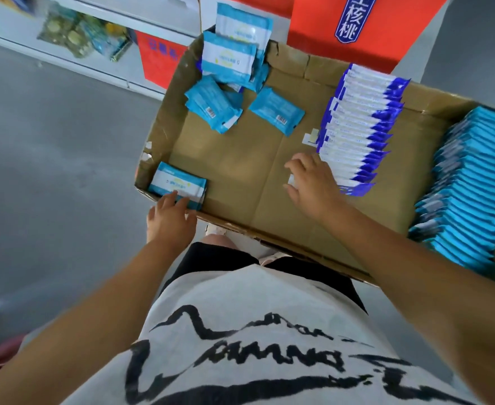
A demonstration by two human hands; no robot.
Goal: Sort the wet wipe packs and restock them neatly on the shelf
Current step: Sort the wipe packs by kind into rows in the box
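Observation:
A shallow cardboard tray (pixel 234 168) holds the wet wipe packs. My left hand (pixel 170 216) touches a light-blue pack (pixel 177 182) lying in the tray's near left corner, fingers straight over its edge. My right hand (pixel 313 185) rests its fingers against the near end of a row of dark-blue-and-white packs (pixel 360 127) standing on edge. A second row of light-blue packs (pixel 468 197) stands at the far right. Several loose light-blue packs (pixel 231 68) lie piled in the far left corner, and one (pixel 275 111) lies apart.
A red carton with a blue label (pixel 354 27) stands behind the tray. White shelving (pixel 88 30) with packaged goods runs along the upper left, over grey floor (pixel 50 147). A small white label (pixel 310 138) lies on the tray's bottom.

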